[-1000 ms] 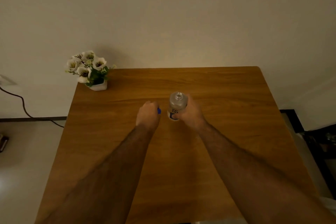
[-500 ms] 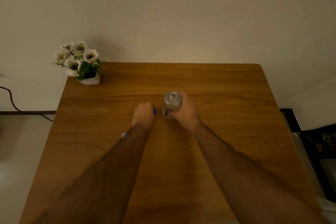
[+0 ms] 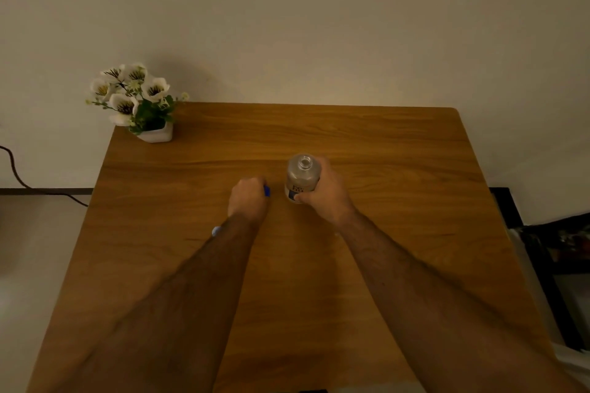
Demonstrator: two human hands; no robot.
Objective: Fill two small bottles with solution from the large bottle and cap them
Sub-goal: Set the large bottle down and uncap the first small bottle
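The large clear bottle [image 3: 301, 177] stands upright near the middle of the wooden table [image 3: 399, 169], its neck uncapped, a blue and white label on its side. My right hand [image 3: 324, 193] grips it from the right. My left hand [image 3: 249, 199] rests on the table just left of the bottle, fingers curled round a blue cap [image 3: 267, 191] that peeks out at its right side. A small bluish-white object [image 3: 215, 231] shows at the left edge of my left forearm, mostly hidden; what it is cannot be told.
A white pot of white flowers [image 3: 140, 105] sits at the table's far left corner against the wall. A black cable [image 3: 19, 175] runs along the floor at left. Dark furniture [image 3: 562, 246] stands right of the table.
The view shifted slightly. My right hand and the bottle stay together on the table; my left hand keeps the blue cap beside them. The small object by my left forearm came into view.
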